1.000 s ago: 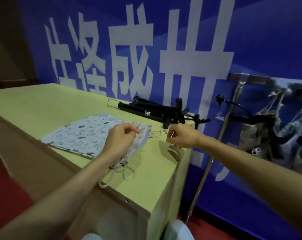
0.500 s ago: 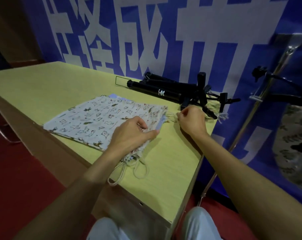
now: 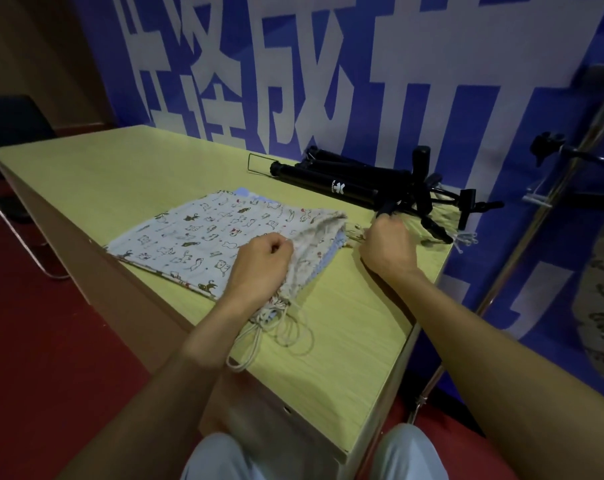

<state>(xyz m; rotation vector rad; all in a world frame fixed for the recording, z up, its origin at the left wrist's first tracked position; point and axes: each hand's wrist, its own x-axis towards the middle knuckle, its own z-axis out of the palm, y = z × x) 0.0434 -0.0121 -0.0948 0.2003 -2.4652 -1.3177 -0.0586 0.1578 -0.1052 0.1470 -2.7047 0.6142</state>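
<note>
Your pale animal-printed cloth drawstring bag [image 3: 203,233] lies flat by the yellow-green wooden bench's [image 3: 120,174] front edge, its mouth running between your hands: left hand [image 3: 259,268] clutching the gathered hem, right hand [image 3: 390,247] pinching the cream drawstring ends [image 3: 357,236], nearer for pulling rightward.

left hand [image 3: 259,263]: curled, pinching | right hand [image 3: 389,249]: curled, pinching | arms extended

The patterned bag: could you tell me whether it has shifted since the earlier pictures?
No. The patterned bag keeps its place beside the black tripod; only its mouth is lifted.
</note>
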